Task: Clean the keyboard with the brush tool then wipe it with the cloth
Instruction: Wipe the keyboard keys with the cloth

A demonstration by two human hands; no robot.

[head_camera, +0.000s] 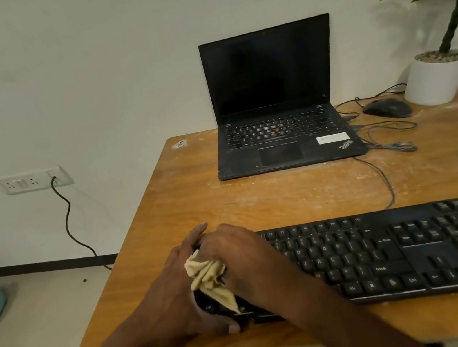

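Yellow cloth (pixel 209 274) is bunched in the right hand (pixel 237 260) on the keyboard's (pixel 389 255) left end at the bench (pixel 196 203) edge, the left hand (pixel 178 292) grips that end, and hard rubbing could pop keys.

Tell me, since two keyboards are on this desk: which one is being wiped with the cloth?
The separate black full-size keyboard at the near edge; both hands are at its left end with the beige cloth. The laptop behind sits untouched.
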